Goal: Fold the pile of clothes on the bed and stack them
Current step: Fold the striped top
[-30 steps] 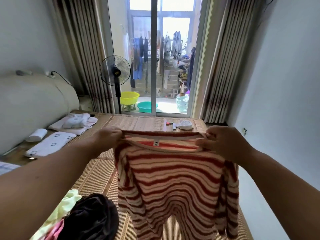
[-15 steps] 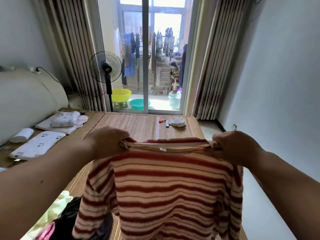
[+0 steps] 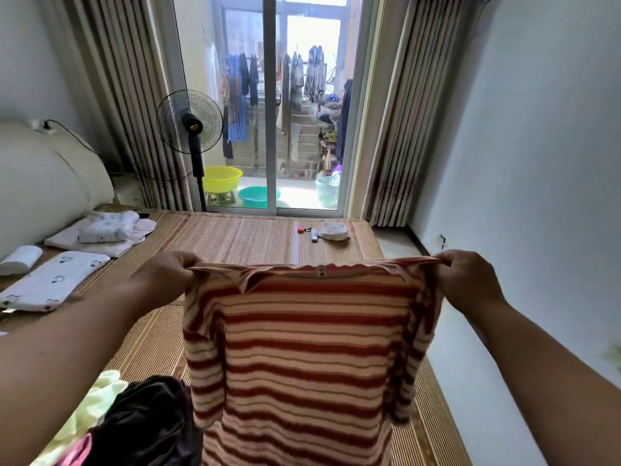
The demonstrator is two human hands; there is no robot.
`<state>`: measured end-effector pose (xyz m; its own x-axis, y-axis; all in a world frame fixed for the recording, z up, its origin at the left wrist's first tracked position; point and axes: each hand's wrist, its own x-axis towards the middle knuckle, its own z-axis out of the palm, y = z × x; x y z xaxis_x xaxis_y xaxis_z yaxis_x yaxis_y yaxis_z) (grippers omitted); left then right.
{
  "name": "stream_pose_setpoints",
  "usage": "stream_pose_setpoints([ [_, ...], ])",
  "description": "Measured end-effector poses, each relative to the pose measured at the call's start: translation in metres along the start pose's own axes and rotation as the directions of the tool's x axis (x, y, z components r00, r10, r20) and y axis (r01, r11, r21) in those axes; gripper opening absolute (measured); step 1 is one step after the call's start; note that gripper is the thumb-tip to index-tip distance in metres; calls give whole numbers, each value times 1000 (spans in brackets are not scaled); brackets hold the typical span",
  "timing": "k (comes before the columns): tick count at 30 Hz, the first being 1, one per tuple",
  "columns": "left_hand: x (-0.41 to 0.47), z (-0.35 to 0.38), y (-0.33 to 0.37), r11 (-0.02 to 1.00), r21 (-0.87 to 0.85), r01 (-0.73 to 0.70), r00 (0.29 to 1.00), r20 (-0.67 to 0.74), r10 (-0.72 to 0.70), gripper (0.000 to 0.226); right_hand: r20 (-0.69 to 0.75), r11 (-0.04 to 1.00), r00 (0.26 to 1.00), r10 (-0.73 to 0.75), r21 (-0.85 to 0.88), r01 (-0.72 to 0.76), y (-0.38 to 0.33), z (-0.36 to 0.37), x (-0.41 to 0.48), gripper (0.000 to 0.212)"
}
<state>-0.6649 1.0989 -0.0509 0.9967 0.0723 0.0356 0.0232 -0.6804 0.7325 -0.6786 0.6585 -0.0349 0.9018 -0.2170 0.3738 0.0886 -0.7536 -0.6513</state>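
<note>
A red-and-cream striped shirt (image 3: 302,348) hangs spread in the air in front of me, above the bed. My left hand (image 3: 164,277) grips its left shoulder and my right hand (image 3: 468,280) grips its right shoulder, so the top edge is pulled taut between them. Both short sleeves hang down at the sides. The pile of unfolded clothes (image 3: 134,422), dark, pale green and pink, lies at the lower left on the bed's woven mat (image 3: 235,237). The shirt hides the mat below it.
Folded white items (image 3: 100,230) and a printed white pillow (image 3: 50,284) lie at the left by the headboard. A small white cloth and keys (image 3: 331,230) sit near the far edge. A standing fan (image 3: 191,126) and glass door are beyond; a wall stands close on the right.
My hands have spread further apart, stretching the shirt wider and flatter. The left sleeve, flung outward half a second ago, now hangs straight down.
</note>
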Motion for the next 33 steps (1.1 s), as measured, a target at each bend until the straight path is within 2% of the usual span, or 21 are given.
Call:
stream_pose_setpoints([
  [1,-3,4,-3,993,-117,24,998,53,-18,11,67,983,994,82,161,-92,4,2,-2,12],
  [3,-10,12,-8,949,-310,54,993,117,-18,19,251,859,948,193,424,-287,10,5,-7,10],
  [5,-16,18,-12,895,-440,78,987,162,-6,30,351,775,902,250,485,-404,18,4,-12,9],
  [8,-22,21,-13,890,-453,59,980,197,35,20,363,784,900,240,475,-400,29,2,-20,13],
  [10,-26,22,-15,889,-450,82,966,254,39,20,375,829,897,236,403,-387,35,-3,-25,20],
  [12,-28,24,-22,882,-445,154,941,339,7,39,458,882,857,238,268,-388,41,-12,-32,31],
  [16,-31,40,-39,877,-317,362,799,589,-117,50,616,936,733,286,-15,-353,52,-20,-42,40],
  [18,-33,56,-50,841,-254,477,716,668,-204,45,677,931,653,339,-141,-336,60,-16,-46,41],
  [20,-31,72,-60,800,-201,566,638,721,-270,30,719,918,578,386,-237,-319,71,-8,-49,39],
  [23,-26,99,-76,773,-116,624,557,759,-336,16,731,907,540,417,-297,-299,92,10,-51,36],
  [24,-21,111,-84,772,-110,626,554,759,-341,15,722,904,548,423,-294,-311,103,20,-52,34],
  [27,-10,147,-105,770,-150,621,610,709,-354,10,642,900,630,436,-311,-306,132,50,-57,26],
  [29,1,180,-126,769,-143,624,644,651,-402,14,598,903,680,424,-338,-266,157,82,-59,23],
  [31,15,213,-150,812,-90,576,701,567,-434,22,564,901,710,422,-349,-259,188,119,-60,20],
  [33,34,250,-178,885,1,466,775,482,-408,24,522,891,737,430,-377,-253,224,161,-56,20],
])
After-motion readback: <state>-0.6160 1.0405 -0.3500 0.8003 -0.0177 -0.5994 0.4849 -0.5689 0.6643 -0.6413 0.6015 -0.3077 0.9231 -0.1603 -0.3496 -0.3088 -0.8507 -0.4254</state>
